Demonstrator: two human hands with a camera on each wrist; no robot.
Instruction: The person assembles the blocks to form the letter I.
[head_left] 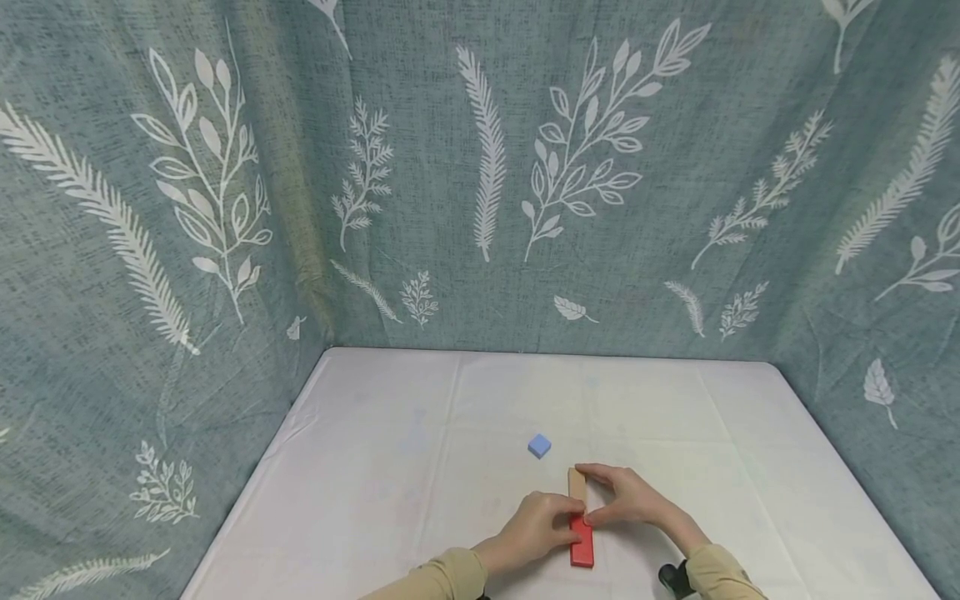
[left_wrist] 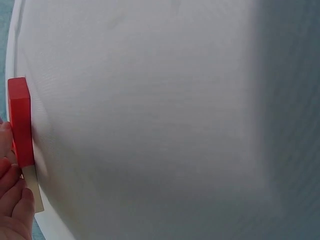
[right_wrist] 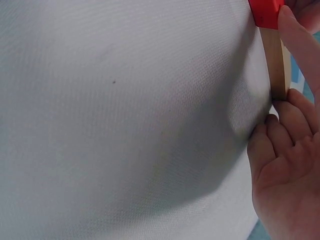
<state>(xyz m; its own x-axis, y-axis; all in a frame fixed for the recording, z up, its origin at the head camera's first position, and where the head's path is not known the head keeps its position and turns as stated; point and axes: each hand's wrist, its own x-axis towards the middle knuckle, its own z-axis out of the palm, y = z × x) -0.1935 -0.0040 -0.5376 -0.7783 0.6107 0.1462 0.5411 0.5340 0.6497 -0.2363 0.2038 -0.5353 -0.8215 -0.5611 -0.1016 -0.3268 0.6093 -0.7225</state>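
A red rectangular block (head_left: 582,552) and a plain wooden block (head_left: 577,487) lie end to end in a line on the white table, the red one nearer the person. My left hand (head_left: 531,530) grips the red block from the left, its fingers and thumb along that side and over the top. On the right, my right hand (head_left: 632,498) holds the wooden block lengthwise, fingertips at its far end and thumb beside the joint with the red block. In the right wrist view the thumb (right_wrist: 295,32) overlaps the red block's end.
A small blue block (head_left: 539,446) sits farther back, just left of the line of blocks. White cloth covers the table (head_left: 360,467). Green-grey curtains (head_left: 450,167) with white leaf prints stand behind it and along both sides.
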